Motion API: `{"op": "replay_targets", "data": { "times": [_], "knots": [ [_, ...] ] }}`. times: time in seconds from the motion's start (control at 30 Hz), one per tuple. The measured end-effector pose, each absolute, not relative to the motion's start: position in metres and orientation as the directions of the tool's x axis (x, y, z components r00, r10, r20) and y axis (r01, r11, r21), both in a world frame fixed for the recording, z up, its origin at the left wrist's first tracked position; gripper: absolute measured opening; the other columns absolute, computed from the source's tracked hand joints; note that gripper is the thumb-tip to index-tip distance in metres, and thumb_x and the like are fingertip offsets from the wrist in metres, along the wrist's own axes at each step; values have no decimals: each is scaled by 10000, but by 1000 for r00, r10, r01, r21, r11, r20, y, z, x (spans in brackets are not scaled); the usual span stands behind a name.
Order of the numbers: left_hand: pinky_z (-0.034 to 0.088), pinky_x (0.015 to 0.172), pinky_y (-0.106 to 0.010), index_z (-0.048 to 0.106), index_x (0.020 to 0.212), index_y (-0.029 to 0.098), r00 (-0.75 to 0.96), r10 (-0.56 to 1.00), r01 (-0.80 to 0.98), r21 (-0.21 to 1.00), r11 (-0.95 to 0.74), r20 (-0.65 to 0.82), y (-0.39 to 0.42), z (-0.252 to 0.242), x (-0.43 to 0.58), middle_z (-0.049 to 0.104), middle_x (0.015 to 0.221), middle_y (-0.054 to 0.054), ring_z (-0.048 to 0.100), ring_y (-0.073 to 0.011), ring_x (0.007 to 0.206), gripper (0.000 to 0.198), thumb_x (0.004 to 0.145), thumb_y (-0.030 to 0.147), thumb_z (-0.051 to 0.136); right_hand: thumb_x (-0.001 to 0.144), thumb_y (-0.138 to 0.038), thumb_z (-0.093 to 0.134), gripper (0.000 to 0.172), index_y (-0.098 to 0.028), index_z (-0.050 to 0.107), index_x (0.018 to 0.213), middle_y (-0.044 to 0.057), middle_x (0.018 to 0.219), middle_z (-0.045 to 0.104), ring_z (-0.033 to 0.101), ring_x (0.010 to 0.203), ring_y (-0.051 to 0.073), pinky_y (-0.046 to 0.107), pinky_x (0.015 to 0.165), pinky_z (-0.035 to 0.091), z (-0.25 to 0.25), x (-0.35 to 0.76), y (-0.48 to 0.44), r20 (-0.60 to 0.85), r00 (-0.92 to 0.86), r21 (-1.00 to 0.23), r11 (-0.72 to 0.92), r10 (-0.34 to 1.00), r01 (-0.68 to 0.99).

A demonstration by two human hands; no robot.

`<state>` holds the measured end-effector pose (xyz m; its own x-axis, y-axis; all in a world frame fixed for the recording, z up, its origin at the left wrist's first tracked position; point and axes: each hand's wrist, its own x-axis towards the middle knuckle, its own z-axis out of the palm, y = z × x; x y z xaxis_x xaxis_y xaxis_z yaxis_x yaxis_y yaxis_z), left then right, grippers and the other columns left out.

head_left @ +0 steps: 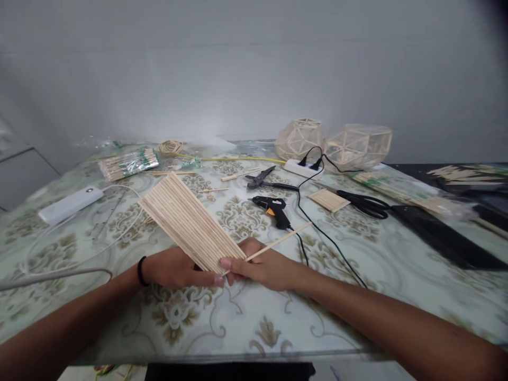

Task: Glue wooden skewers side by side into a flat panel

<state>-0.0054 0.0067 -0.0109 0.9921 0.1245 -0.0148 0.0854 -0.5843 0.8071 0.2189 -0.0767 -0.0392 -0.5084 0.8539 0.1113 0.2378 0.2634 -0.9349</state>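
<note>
Panel of parallel wooden sticks (pixel 192 223) held at frame centre, near end gripped by left hand (pixel 174 269) and right hand (pixel 273 269); single stick (pixel 280 243) also pinched by right hand, seemingly laid across that end. Stick best aligned flush with panel's end, pressure spread evenly, panel well supported so joints are not flexed. Glue gun (pixel 273 208) lying right of centre. Bench (pixel 301 328) topped with floral-patterned covering; plain grey wall (pixel 198 79) seen behind, across upper frame.
</note>
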Motion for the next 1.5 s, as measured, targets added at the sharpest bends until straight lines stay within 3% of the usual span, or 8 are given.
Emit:
{"op": "replay_targets", "data": {
  "times": [0.27, 0.53, 0.8, 1.0, 1.27, 1.5],
  "knots": [
    [513, 1080, -321, 728, 1295, 214, 980, 178, 176, 809, -561, -90, 9, -16, -9, 756, 1320, -35, 697, -240, 1207, 312, 1016, 334, 653, 1038, -464, 573, 464, -161, 684, 705, -11, 641, 601, 535, 593, 118, 255, 617, 442, -36, 219, -74, 191, -536, -893, 372, 822, 252],
    [515, 1094, -403, 734, 1303, 223, 979, 194, 161, 798, -581, -57, 10, -16, -9, 786, 1251, -82, 724, -282, 1149, 371, 986, 410, 686, 992, -523, 632, 446, -173, 622, 716, 19, 822, 619, 576, 739, 155, 271, 681, 449, -34, 220, -68, 276, -554, -856, 463, 785, 230],
    [517, 1098, -383, 734, 1286, 201, 982, 171, 164, 814, -558, -81, 13, -21, -13, 760, 1322, -95, 706, -271, 1211, 340, 1016, 386, 640, 1002, -532, 625, 445, -132, 751, 853, 41, 796, 721, 646, 720, 162, 263, 665, 479, -35, 224, -68, 233, -594, -877, 430, 770, 213],
    [509, 1097, -359, 734, 1291, 194, 989, 129, 129, 830, -543, -70, 12, -17, -10, 758, 1322, -92, 705, -250, 1204, 326, 1040, 360, 607, 1015, -492, 615, 476, -147, 729, 708, 50, 765, 768, 670, 676, 145, 247, 639, 499, -37, 224, -68, 220, -594, -903, 392, 774, 177],
    [526, 1050, -319, 740, 1244, 198, 981, 161, 180, 821, -542, -109, 9, -12, -10, 779, 1253, -42, 721, -228, 1139, 286, 1038, 332, 595, 1011, -468, 617, 429, -144, 753, 764, 50, 751, 764, 673, 682, 149, 256, 666, 520, -39, 223, -69, 173, -593, -906, 363, 786, 218],
    [511, 1030, -242, 774, 1173, 208, 992, 105, 115, 848, -517, -71, 6, -9, -5, 788, 1173, 2, 720, -192, 1109, 258, 1065, 306, 560, 999, -543, 611, 512, -162, 749, 685, 70, 791, 797, 713, 727, 173, 277, 699, 543, -43, 219, -70, 141, -589, -931, 309, 796, 194]
  ]
}}
